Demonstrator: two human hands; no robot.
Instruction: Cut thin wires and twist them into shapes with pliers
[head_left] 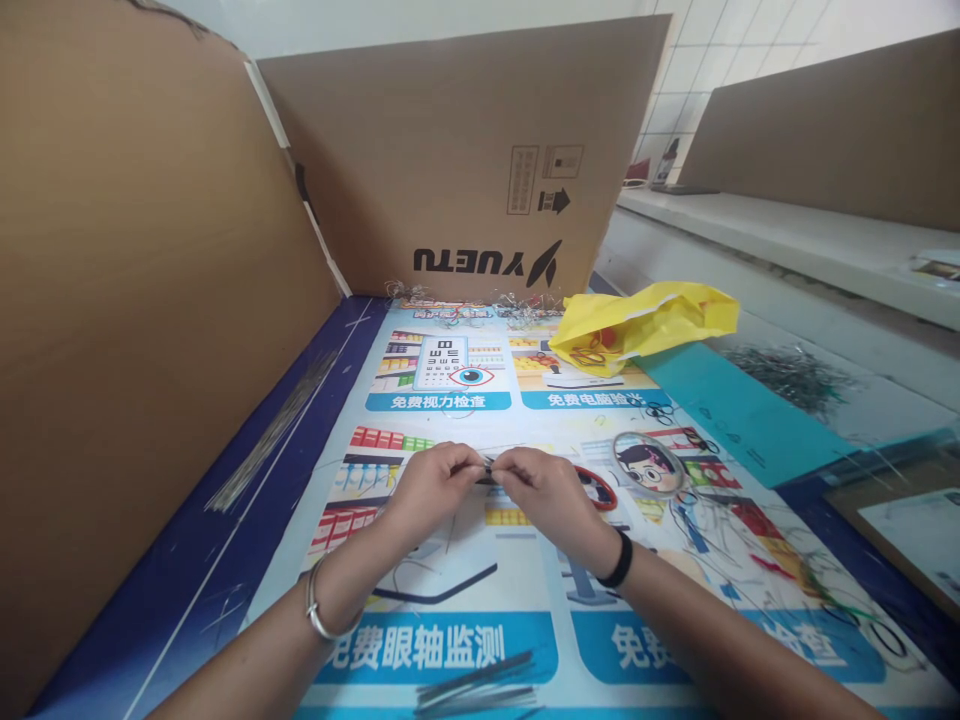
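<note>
Over the middle of the printed sheet [540, 440], my left hand [442, 480] and my right hand [544, 490] meet fingertip to fingertip. Both are closed in a pinch on a small, thin dark piece [487, 472]; most of it is hidden by the fingers, so its kind is unclear. Partly behind my right hand lies a red-orange ring [609, 492]. To the right of that is a round disc [649, 463] with a cartoon face in glasses. Near me, below the hands, rests a bundle of thin grey wires [476, 688].
A yellow bag [645, 322] lies open at the back right, beside a teal sheet [750, 415]. Tangled wire [791, 378] is heaped further right. Straight wires [274, 430] lie on the left. Cardboard walls [450, 150] stand behind and left. Dark loops [660, 410] are scattered at right.
</note>
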